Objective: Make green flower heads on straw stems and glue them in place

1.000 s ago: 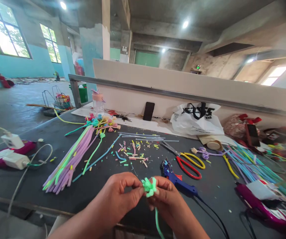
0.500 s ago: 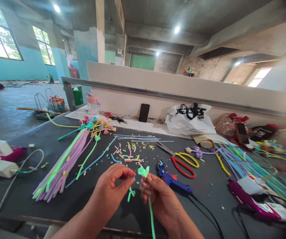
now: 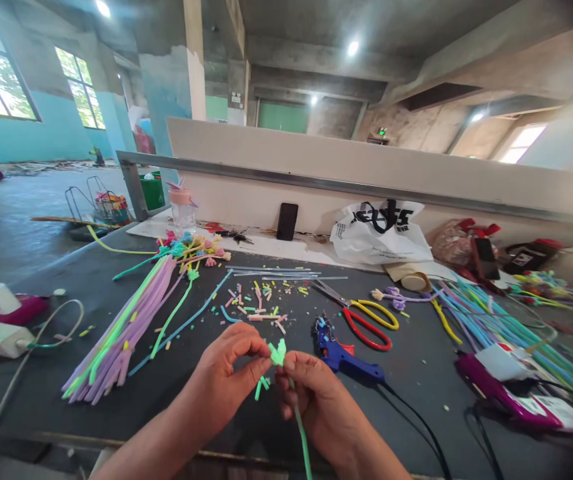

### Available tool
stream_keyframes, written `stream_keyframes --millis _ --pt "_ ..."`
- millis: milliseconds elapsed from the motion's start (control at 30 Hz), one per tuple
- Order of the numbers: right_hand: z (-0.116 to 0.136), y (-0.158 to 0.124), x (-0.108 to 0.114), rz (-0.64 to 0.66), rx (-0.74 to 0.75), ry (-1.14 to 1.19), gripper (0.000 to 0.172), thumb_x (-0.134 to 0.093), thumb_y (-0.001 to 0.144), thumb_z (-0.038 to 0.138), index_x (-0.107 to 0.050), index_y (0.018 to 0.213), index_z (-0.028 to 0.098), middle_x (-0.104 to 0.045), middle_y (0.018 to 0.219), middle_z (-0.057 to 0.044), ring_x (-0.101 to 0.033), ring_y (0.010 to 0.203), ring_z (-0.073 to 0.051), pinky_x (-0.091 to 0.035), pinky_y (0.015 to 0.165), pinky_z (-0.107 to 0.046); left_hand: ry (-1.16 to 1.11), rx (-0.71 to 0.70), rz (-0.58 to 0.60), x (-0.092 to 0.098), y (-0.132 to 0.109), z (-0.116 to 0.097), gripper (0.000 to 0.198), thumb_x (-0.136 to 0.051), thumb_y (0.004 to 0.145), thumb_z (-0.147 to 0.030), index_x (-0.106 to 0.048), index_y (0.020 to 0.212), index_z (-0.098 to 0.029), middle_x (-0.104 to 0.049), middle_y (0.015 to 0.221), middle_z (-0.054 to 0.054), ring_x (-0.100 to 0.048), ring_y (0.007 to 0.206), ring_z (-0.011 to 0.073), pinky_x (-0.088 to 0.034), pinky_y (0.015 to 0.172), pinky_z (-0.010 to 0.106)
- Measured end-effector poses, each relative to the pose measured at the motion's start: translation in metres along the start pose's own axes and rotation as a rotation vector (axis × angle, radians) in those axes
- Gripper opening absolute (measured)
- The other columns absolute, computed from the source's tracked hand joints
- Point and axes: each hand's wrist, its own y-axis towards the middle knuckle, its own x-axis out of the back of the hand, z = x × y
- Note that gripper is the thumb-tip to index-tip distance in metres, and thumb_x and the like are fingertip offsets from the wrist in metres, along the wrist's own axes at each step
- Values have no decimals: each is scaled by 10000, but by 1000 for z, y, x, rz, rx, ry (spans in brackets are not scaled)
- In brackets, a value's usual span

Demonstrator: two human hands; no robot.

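Note:
A light green pipe cleaner flower (image 3: 277, 353) with a long stem stands between my hands, its petals upward and the stem running down past the table's near edge. My right hand (image 3: 311, 383) pinches the stem just under the petals between thumb and fingers. On the other side, my left hand (image 3: 236, 360) has its thumb and forefinger closed at the left edge of the petals. Short green pipe cleaner pieces (image 3: 261, 387) lie below my left fingertips. To the right of my right hand rests a blue glue gun (image 3: 349, 365), with red-and-yellow-handled scissors (image 3: 361, 319) beyond it.
A bundle of purple and green pipe cleaners (image 3: 121, 327) lies left; blue ones (image 3: 506, 340) lie right. Colourful offcuts (image 3: 256, 307) and clear glue sticks (image 3: 276, 273) lie ahead. Purple power strips (image 3: 511, 400) flank the table. Behind stand a phone (image 3: 287, 221) and a white bag (image 3: 381, 233).
The green flower has moved slightly left and down with my right hand. My left fingertips, apart from it before, now meet its left petals.

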Motion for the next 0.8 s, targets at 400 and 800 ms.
stream_keyframes --millis 400,800 --pt "-4 1 -3 -65 134 -222 283 -775 640 342 -595 603 127 -543 546 18 -467 455 -75 -429 437 -203 -50 48 16 4 -4 -1 113 -580 792 -208 -605 686 -179 -555 817 26 -546 821 153 -434 760 246" --pt "-1 -18 -4 -146 1189 -1171 359 -551 757 -19 -619 960 269 -640 801 -17 -600 740 -155 -485 682 -252 -507 201 38 -33 -26 10 182 -548 830 -290 -701 899 -217 -628 900 45 -562 842 168 -454 795 261"
